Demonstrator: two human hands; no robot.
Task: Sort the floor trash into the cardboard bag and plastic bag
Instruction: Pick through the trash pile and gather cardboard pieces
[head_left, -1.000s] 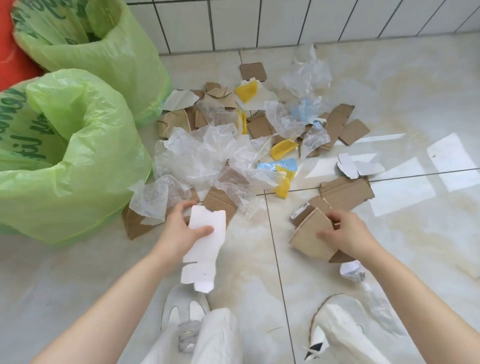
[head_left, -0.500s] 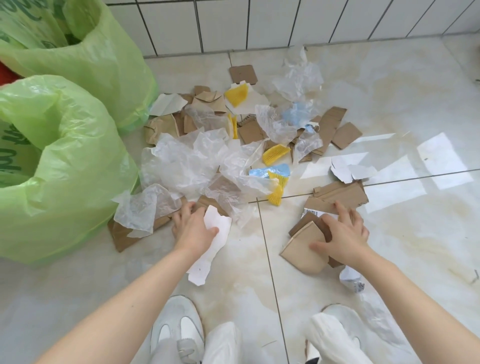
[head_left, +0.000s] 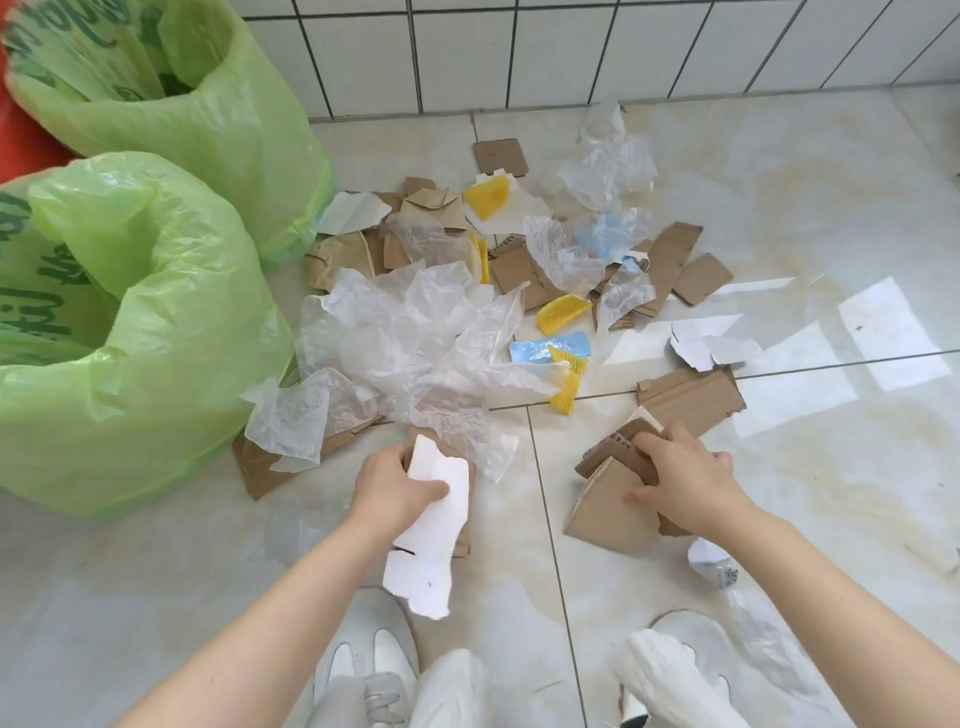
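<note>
A pile of brown cardboard scraps (head_left: 670, 262) and crumpled clear plastic sheets (head_left: 395, 332) covers the tiled floor. My left hand (head_left: 392, 488) grips a white card piece (head_left: 431, 535) with a brown cardboard piece behind it, just in front of the pile. My right hand (head_left: 680, 478) holds a stack of brown cardboard pieces (head_left: 608, 499) lifted at a tilt off the floor. Two open green bags stand at the left, the near bag (head_left: 156, 364) and the far bag (head_left: 208, 114); which takes which I cannot tell.
A white tiled wall (head_left: 571, 47) closes the back. My white shoes (head_left: 363, 670) are at the bottom, with a crumpled clear wrapper (head_left: 711, 564) by my right foot. Yellow ribbed scraps (head_left: 563, 312) and a blue label (head_left: 545, 348) lie among the pile. Something red (head_left: 21, 150) sits behind the bags.
My left hand has added a brown cardboard piece behind the white card and drawn both back toward me. My right hand has gathered another brown piece onto its cardboard stack.
</note>
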